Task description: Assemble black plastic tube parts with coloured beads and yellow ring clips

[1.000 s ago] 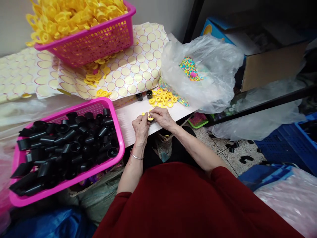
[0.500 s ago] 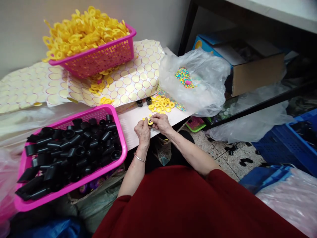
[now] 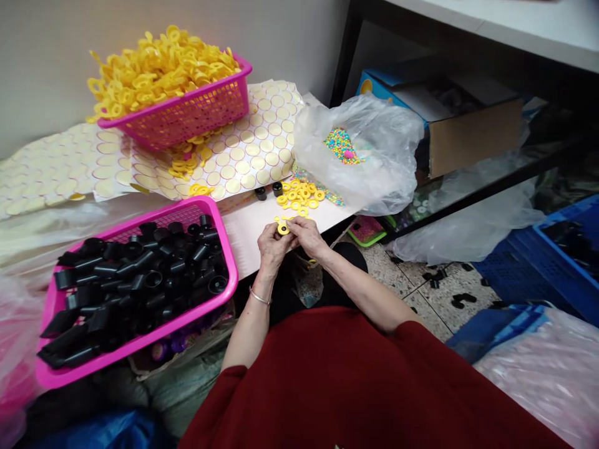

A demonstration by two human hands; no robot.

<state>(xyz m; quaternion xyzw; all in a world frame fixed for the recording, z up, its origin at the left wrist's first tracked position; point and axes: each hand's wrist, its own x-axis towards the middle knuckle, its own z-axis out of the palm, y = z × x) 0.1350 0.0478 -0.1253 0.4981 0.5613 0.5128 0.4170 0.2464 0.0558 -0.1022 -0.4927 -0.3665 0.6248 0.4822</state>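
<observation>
Over the front edge of the white work surface (image 3: 243, 240), my left hand (image 3: 272, 248) and my right hand (image 3: 307, 237) come together around one small piece. Between their fingertips shows a yellow plastic ring (image 3: 283, 229) with a dark centre; the black part under it is mostly hidden by the fingers. Both hands are closed on this piece. Just beyond them lies a loose group of yellow rings (image 3: 302, 196). Two black plastic caps (image 3: 277, 189) stand on the surface left of that group.
A pink basket of black tubular parts (image 3: 223, 240) is at the left. Behind it, a pink basket heaped with yellow rings (image 3: 187, 109) rests on sticker sheets (image 3: 243, 167). A clear bag with coloured beads (image 3: 388, 149) lies right. An open carton (image 3: 477, 140) sits on a shelf.
The yellow ring between my fingers has tilted and now faces up more openly. My left hand has turned slightly around it. The whole view has shifted a little.
</observation>
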